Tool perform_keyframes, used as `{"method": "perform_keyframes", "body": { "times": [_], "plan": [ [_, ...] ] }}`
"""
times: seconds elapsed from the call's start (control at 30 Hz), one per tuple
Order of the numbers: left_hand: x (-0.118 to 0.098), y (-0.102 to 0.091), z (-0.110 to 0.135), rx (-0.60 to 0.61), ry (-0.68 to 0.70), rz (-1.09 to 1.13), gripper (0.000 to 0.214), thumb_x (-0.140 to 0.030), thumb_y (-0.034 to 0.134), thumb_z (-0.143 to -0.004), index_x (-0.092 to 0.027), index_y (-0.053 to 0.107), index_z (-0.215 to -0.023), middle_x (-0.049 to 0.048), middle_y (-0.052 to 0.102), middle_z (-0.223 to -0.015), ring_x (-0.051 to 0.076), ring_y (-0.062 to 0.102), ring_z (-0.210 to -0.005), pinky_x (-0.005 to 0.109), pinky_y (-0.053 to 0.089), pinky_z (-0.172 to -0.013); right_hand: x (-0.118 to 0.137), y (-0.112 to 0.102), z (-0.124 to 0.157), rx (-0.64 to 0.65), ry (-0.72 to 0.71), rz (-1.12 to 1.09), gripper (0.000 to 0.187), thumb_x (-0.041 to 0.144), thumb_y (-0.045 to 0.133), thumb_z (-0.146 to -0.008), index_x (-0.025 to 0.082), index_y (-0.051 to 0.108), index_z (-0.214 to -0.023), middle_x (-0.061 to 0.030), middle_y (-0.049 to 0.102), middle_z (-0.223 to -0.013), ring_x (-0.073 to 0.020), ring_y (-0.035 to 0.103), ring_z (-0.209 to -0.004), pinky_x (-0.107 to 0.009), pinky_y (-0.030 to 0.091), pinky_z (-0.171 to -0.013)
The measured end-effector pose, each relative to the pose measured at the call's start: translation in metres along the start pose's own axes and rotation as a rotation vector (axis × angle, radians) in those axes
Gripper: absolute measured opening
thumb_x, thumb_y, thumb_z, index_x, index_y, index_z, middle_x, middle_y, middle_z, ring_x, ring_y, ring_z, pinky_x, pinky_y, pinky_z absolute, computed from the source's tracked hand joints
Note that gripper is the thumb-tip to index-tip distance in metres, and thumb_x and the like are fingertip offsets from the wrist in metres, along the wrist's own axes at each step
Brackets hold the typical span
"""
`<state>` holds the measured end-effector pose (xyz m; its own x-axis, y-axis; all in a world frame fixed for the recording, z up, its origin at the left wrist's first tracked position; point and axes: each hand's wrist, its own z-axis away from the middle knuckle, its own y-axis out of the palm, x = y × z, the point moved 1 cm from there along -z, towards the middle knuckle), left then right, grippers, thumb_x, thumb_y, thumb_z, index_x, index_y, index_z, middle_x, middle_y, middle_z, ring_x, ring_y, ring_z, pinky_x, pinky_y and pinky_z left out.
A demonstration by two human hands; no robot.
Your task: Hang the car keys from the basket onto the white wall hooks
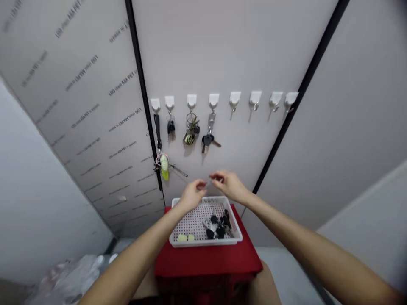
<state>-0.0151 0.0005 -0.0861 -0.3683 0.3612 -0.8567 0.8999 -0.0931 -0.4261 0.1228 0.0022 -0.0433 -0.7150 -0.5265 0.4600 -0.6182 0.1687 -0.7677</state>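
My left hand (191,195) and my right hand (229,185) face each other, a small gap apart, over the far rim of a white plastic basket (206,243). The fingers of both are curled in. A faint, pale small thing seems to sit between the fingertips, too blurred to name. Inside the basket, a pile of keys (219,226) with black heads lies at the right, and two pale yellow pieces (182,238) rest at the near left. Above the hands, a key bunch (208,139) hangs from a white wall hook (214,100).
More keys hang to the left: a ring with a round charm (190,137), black-headed keys (171,126) and a strap (157,131) with a yellow-green tag. Several bare hooks (255,98) continue to the right. The basket stands on a red stool (206,260). Plastic bags (73,277) lie at lower left.
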Motion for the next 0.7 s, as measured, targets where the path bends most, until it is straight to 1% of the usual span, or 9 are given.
{"method": "perform_keyframes", "body": {
  "times": [0.07,0.1,0.17,0.23,0.4,0.5,0.57,0.63,0.7],
  "plan": [
    [0.028,0.02,0.025,0.122,-0.085,-0.084,0.026,-0.015,0.046,-0.058,-0.013,0.051,-0.084,0.0057,0.056,-0.08,0.013,0.05,-0.07,0.025,0.038,-0.065,-0.014,0.024,0.028,0.286,0.018,0.123,0.022,0.019,0.043,-0.062,0.017,0.056,-0.079,-0.0047,0.058,-0.077,-0.0128,0.05,-0.067,-0.023,0.036,-0.062],
    [0.039,0.029,0.036,0.182,-0.112,-0.138,0.027,-0.016,0.047,-0.057,-0.014,0.051,-0.083,0.0053,0.056,-0.078,0.014,0.05,-0.07,0.025,0.038,-0.064,-0.021,0.034,0.04,0.387,0.031,0.2,0.022,0.019,0.045,-0.06,0.017,0.056,-0.079,-0.006,0.058,-0.078,-0.0149,0.05,-0.07,-0.025,0.036,-0.063],
    [0.053,0.043,0.052,0.282,-0.123,-0.254,0.029,-0.017,0.05,-0.054,-0.015,0.052,-0.083,0.005,0.056,-0.077,0.015,0.049,-0.068,0.025,0.038,-0.061,-0.031,0.048,0.057,0.518,0.042,0.362,0.024,0.02,0.049,-0.057,0.016,0.056,-0.08,-0.0088,0.058,-0.08,-0.0196,0.05,-0.076,-0.029,0.034,-0.066],
    [0.058,0.05,0.059,0.324,-0.092,-0.349,0.031,-0.018,0.052,-0.052,-0.016,0.053,-0.083,0.0049,0.055,-0.077,0.016,0.049,-0.067,0.025,0.037,-0.06,-0.037,0.057,0.068,0.565,0.033,0.482,0.025,0.02,0.05,-0.056,0.016,0.055,-0.08,-0.0103,0.058,-0.08,-0.0223,0.048,-0.079,-0.033,0.032,-0.069],
    [0.058,0.049,0.059,0.342,-0.084,-0.455,0.024,-0.016,0.052,-0.05,-0.019,0.056,-0.073,0.0035,0.055,-0.07,0.016,0.048,-0.065,0.023,0.034,-0.056,-0.04,0.066,0.072,0.551,0.017,0.554,0.017,0.021,0.047,-0.06,0.016,0.056,-0.074,-0.0104,0.057,-0.081,-0.0236,0.045,-0.083,-0.035,0.028,-0.069],
    [0.06,0.042,0.058,0.342,-0.129,-0.473,0.013,-0.013,0.052,-0.047,-0.019,0.056,-0.058,0.0011,0.053,-0.06,0.015,0.048,-0.059,0.022,0.032,-0.053,-0.04,0.068,0.071,0.517,0.048,0.521,0.014,0.023,0.044,-0.063,0.017,0.056,-0.067,-0.0088,0.057,-0.077,-0.022,0.046,-0.08,-0.034,0.028,-0.067],
    [0.061,0.037,0.057,0.33,-0.158,-0.456,0.007,-0.01,0.052,-0.046,-0.018,0.052,-0.048,-0.0008,0.049,-0.051,0.013,0.046,-0.054,0.022,0.031,-0.052,-0.04,0.066,0.069,0.45,0.089,0.478,0.015,0.022,0.04,-0.066,0.017,0.054,-0.065,-0.0071,0.057,-0.073,-0.0198,0.047,-0.076,-0.033,0.028,-0.065],
    [0.06,0.031,0.052,0.3,-0.205,-0.351,0.007,-0.01,0.052,-0.046,-0.016,0.049,-0.044,-0.0029,0.044,-0.044,0.012,0.044,-0.05,0.021,0.031,-0.051,-0.04,0.063,0.067,0.359,0.125,0.406,0.018,0.022,0.037,-0.068,0.016,0.053,-0.063,-0.0057,0.057,-0.071,-0.0176,0.048,-0.073,-0.031,0.029,-0.065],
    [0.056,0.025,0.045,0.261,-0.258,-0.114,0.005,-0.012,0.051,-0.049,-0.015,0.048,-0.049,-0.0042,0.044,-0.044,0.01,0.044,-0.049,0.02,0.031,-0.051,-0.039,0.06,0.065,0.294,0.138,0.273,0.018,0.022,0.037,-0.068,0.016,0.053,-0.065,-0.0049,0.056,-0.07,-0.0155,0.048,-0.071,-0.028,0.031,-0.064]
  ]
}}
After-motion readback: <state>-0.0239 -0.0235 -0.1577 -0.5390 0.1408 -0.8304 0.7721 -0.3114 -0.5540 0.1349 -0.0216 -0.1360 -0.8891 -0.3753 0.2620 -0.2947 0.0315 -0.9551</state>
